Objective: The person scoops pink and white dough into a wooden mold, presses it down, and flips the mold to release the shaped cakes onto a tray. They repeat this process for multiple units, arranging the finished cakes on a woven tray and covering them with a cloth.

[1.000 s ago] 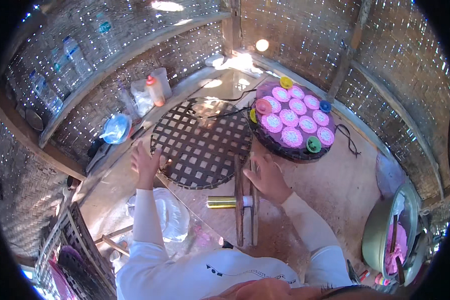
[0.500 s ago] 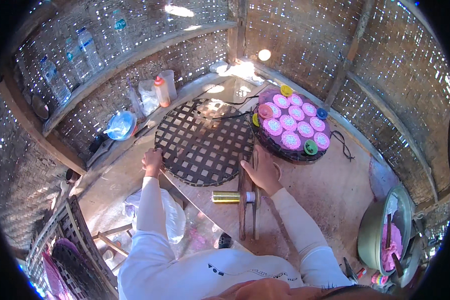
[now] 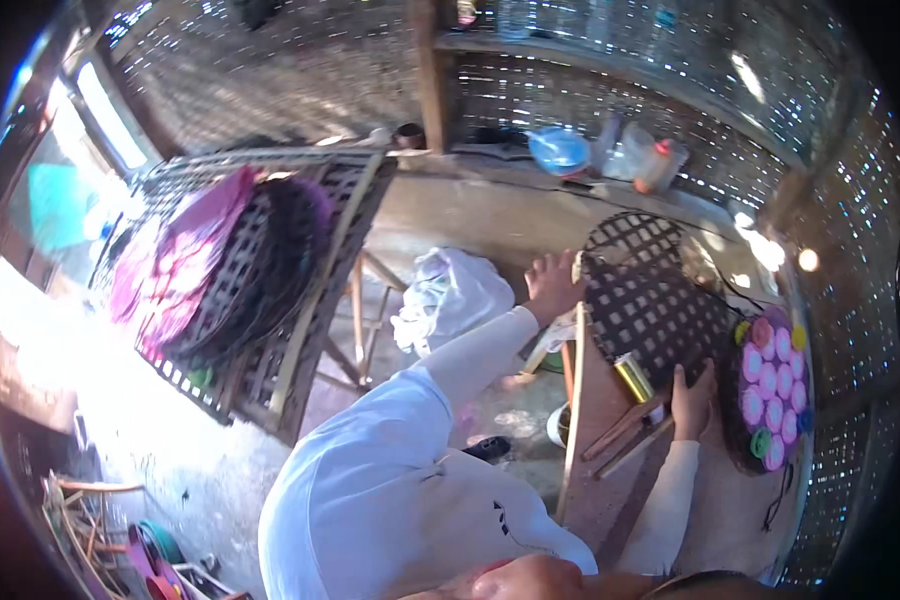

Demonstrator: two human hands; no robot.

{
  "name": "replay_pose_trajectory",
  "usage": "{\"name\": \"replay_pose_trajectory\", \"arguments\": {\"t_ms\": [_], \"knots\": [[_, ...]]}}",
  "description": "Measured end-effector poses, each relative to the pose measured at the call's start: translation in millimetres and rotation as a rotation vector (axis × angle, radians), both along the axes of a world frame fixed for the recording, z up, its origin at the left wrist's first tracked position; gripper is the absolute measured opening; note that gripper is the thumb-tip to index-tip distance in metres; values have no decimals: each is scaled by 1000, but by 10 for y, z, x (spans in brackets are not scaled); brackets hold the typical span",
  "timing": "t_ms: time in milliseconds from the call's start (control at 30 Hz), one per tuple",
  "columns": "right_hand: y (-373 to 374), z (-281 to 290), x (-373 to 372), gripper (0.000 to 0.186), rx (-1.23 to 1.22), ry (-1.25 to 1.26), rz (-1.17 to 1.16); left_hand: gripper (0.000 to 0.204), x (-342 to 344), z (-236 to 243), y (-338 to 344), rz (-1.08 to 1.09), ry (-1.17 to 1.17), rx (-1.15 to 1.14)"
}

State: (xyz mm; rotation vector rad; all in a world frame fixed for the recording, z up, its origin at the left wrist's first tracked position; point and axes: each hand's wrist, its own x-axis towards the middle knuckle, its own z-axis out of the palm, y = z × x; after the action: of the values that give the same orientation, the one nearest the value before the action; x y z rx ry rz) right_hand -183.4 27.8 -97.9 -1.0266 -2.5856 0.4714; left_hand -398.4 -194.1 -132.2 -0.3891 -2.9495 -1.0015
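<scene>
A round, dark woven tray [image 3: 650, 300] with an open lattice lies on the table at my right. My left hand [image 3: 553, 287] is at its left rim with the fingers spread and stretched out. My right hand [image 3: 692, 402] is at the near rim, thumb and fingers to either side of the edge; the fingertips are partly hidden. Just below the tray is a gold cylindrical roll [image 3: 633, 378], beside two wooden bars [image 3: 625, 430]. To the right, another dark tray [image 3: 736, 440] carries several pink round cakes [image 3: 770, 385] and small coloured ring moulds [image 3: 760, 442].
On the left, a slatted rack [image 3: 355, 270] bears stacked dark trays and pink sheets [image 3: 205, 260]. A white plastic bag [image 3: 455, 295] sits between rack and table. Along the wall ledge are a blue bag [image 3: 560, 150] and an orange-capped bottle [image 3: 658, 168]. A stool [image 3: 95, 487] stands lower left.
My view has swung left, bringing the rack into sight. My left hand has gone from curled on the tray's rim to spread fingers. The right hand remains by the tray.
</scene>
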Motion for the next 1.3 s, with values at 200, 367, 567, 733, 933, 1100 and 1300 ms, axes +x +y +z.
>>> {"name": "replay_pose_trajectory", "arguments": {"t_ms": [200, 367, 567, 733, 933, 1100, 1300], "knots": [[-154, 127, 1, 78, 82, -35, 52, 54, 869, 640, -1071, -6, 178, 58], [-449, 280, -45, 64, 226, 231, 220, 31, 1509, 966, -2352, 28, 678, 223], [-1919, 760, -80, 28, -125, 560, 806, 32, 2004, 1489, -4038, 502, 615, -231], [-3380, 922, -299, 21, -507, 445, 1216, 41, 1843, 1397, -5329, 717, 527, -301], [-5243, 840, -1422, 23, -733, 297, 1297, 74, 1247, 1281, -6124, 493, 398, -466], [-6055, 712, -1923, 36, -280, 161, 1022, 68, 1075, 1288, -6328, 348, 328, -472], [-6292, 718, -2070, 33, -516, 178, 918, 33, 948, 1362, -6644, 138, 426, -598]]}}
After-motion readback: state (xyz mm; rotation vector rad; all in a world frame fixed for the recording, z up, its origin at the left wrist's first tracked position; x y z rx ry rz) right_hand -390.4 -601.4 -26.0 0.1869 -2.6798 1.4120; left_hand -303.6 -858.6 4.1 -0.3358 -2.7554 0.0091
